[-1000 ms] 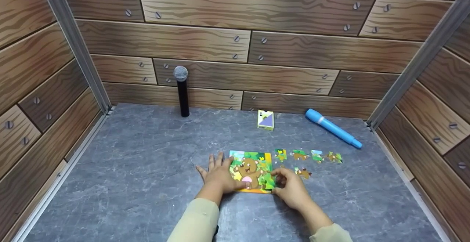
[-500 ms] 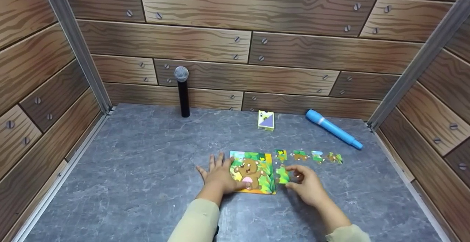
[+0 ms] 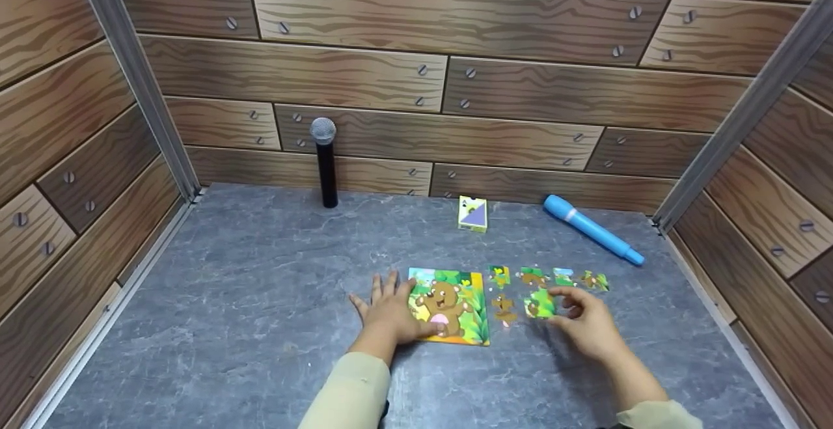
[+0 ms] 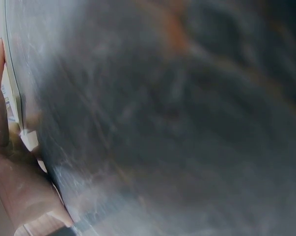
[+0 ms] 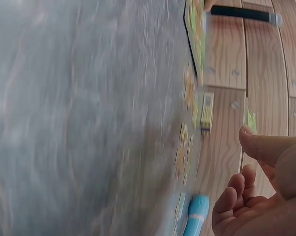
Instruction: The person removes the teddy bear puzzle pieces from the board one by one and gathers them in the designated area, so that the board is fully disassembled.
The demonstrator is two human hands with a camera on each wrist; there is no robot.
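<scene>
Plank-patterned walls (image 3: 364,77) fence the grey tabletop (image 3: 247,325), which stretches wide to the left of the bear board (image 3: 455,299). Fingers spread, the left hand (image 3: 390,318) rests across that board's left edge; rightward, the right hand (image 3: 589,323) pinches a green piece (image 3: 539,304), well in from the tabletop's right edge.

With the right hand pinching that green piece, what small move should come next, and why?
Probably lower the green piece flat onto the table, right of the bear puzzle. The right hand pinches it, and the right wrist view shows it raised. Other loose pieces already lie there, while the left hand rests on the puzzle.
</scene>
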